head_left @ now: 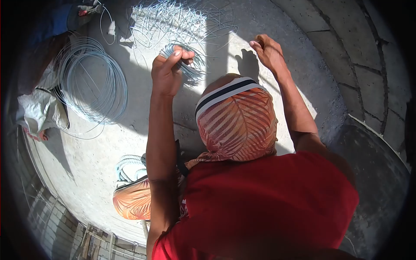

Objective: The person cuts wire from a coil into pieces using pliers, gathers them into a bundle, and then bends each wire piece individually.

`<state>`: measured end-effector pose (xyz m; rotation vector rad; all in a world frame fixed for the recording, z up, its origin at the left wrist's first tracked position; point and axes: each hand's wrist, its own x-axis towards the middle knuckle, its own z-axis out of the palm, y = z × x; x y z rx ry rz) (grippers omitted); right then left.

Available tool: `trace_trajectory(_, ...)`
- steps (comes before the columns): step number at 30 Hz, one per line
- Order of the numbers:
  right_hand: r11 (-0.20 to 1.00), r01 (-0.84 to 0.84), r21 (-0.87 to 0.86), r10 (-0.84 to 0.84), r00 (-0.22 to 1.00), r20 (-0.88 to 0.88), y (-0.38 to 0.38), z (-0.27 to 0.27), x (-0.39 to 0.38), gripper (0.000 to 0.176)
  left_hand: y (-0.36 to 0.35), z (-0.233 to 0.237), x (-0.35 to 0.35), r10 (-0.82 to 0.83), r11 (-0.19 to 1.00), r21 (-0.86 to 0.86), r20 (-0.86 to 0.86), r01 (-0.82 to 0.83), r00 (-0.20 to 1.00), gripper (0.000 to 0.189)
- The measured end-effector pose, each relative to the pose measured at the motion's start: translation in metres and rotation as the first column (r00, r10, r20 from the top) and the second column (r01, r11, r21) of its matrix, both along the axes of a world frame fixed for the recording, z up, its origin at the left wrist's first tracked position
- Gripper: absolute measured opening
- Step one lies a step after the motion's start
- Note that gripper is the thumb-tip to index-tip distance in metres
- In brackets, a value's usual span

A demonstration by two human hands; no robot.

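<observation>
Neither my left hand nor my right hand shows in this view. Just ahead and below, a person in a red shirt (268, 203) and a palm-leaf-patterned head covering (238, 121) is seen from behind. That person's left hand (167, 73) is closed around a bunch of short, thin wires (190, 71), whose ends fan out to the right. Their right hand (269, 50) is raised over the concrete, its fingers bent; whether it holds anything cannot be made out. Beyond both hands lies a loose pile of cut wires (169, 21).
A large wire coil (93, 82) lies at left near a white sack (41, 108). Another person's blue clothing (56, 19) shows at upper left. Pale blue rope (130, 167) lies by an orange patterned cloth (132, 201). A block wall (346, 47) curves along the right.
</observation>
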<state>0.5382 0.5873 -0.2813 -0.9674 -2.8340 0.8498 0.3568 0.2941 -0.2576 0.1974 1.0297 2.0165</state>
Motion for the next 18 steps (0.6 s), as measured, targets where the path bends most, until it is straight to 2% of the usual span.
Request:
trace_trajectory(1, 0.986, 0.007, 0.167, -0.043, 0.976, 0.212, 0.003, -0.023, 0.027, 0.04, -0.006, 0.005, -0.008, 0.087, 0.987, 0.121, 0.164, -0.108, 0.983, 0.017)
trace_trajectory(2, 0.978, -0.06, 0.2, -0.008, 0.946, 0.325, 0.004, -0.05, 0.056, 0.04, -0.006, 0.004, -0.019, 0.14, 0.973, 0.153, 0.197, -0.171, 0.97, 0.017)
trace_trajectory(3, 0.974, -0.06, 0.219, -0.012, 0.949, 0.315, -0.003, -0.071, 0.079, 0.039, -0.011, 0.0, -0.026, 0.195, 0.955, 0.174, 0.235, -0.239, 0.952, 0.017)
trace_trajectory(4, 0.988, -0.005, 0.156, -0.045, 0.949, 0.313, -0.014, -0.075, 0.09, 0.037, -0.021, -0.005, -0.027, 0.257, 0.931, 0.184, 0.277, -0.314, 0.926, 0.017)
trace_trajectory(5, 0.982, 0.009, 0.191, -0.061, 0.961, 0.269, -0.023, -0.075, 0.095, 0.034, -0.027, -0.019, -0.032, 0.199, 0.946, 0.206, 0.245, -0.252, 0.949, 0.02)
trace_trajectory(6, 0.976, 0.004, 0.219, -0.056, 0.972, 0.23, -0.031, -0.072, 0.095, 0.034, -0.029, -0.027, -0.032, 0.113, 0.952, 0.238, 0.303, -0.19, 0.946, 0.021)
trace_trajectory(8, 0.983, -0.041, 0.179, -0.013, 0.957, 0.291, -0.032, -0.082, 0.094, 0.035, -0.019, -0.034, -0.02, 0.112, 0.954, 0.225, 0.342, -0.197, 0.933, 0.02)
trace_trajectory(9, 0.985, -0.058, 0.163, 0.018, 0.972, 0.235, -0.03, -0.09, 0.093, 0.034, -0.016, -0.037, -0.016, 0.133, 0.967, 0.17, 0.306, -0.192, 0.943, 0.02)
trace_trajectory(11, 0.993, 0.095, -0.074, -0.075, 0.968, 0.241, -0.033, -0.064, 0.067, 0.035, -0.008, -0.038, -0.007, 0.169, 0.98, 0.067, 0.238, -0.19, 0.957, 0.022)
trace_trajectory(12, 0.969, 0.161, -0.189, -0.11, 0.961, 0.255, -0.037, -0.048, 0.05, 0.035, -0.001, -0.03, -0.001, 0.121, 0.988, -0.104, 0.045, -0.116, 0.992, 0.026)
trace_trajectory(13, 0.902, 0.222, -0.37, -0.207, 0.975, 0.083, -0.047, -0.041, 0.035, 0.037, 0.004, -0.018, 0.006, 0.041, 0.954, -0.288, -0.132, -0.078, 0.99, 0.03)
trace_trajectory(14, 0.739, 0.281, -0.613, -0.24, 0.959, 0.15, -0.049, -0.032, 0.013, 0.037, 0.008, -0.011, 0.017, -0.075, 0.879, -0.473, -0.277, -0.068, 0.958, 0.036)
trace_trajectory(16, 0.479, 0.256, -0.84, -0.277, 0.952, 0.132, -0.07, -0.01, -0.024, 0.032, 0.016, -0.012, 0.034, -0.294, 0.832, -0.544, -0.597, -0.109, 0.746, 0.051)
trace_trajectory(17, 0.392, 0.229, -0.891, -0.294, 0.949, 0.114, -0.084, -0.008, -0.042, 0.031, 0.02, -0.022, 0.042, -0.281, 0.862, -0.478, -0.728, -0.168, 0.625, 0.052)
trace_trajectory(18, 0.301, 0.199, -0.933, -0.314, 0.944, 0.1, -0.096, -0.007, -0.059, 0.03, 0.026, -0.024, 0.049, -0.236, 0.863, -0.45, -0.761, -0.231, 0.605, 0.046)
